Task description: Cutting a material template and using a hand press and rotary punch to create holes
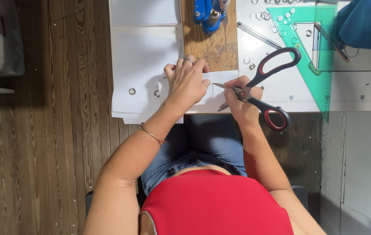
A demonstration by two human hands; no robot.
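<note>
Here, red-and-black-handled steel scissors (261, 89) are gripped near the pivot by the closed right hand (242, 102), blades pointed left, handles splayed right. White paper (144, 65) is pressed flat by the left hand (187, 80); the blade tips seem partly hidden

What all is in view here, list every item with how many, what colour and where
White sheets: a stack, count unclear, on the table's left part; two metal eyelets set in the top one
Wooden board: one, brown, top centre
Blue tool: one, on the board's far end
Scissors: one pair, black and red handles, open blades at the paper
Set square: one, clear green, right of the scissors
Loose eyelets: several, silver, near the set square
Pen: one, clear, beside the board
Blue cloth: one, top right
Left hand: presses the paper, rings, bracelet on the wrist
Right hand: holds the scissors
</note>
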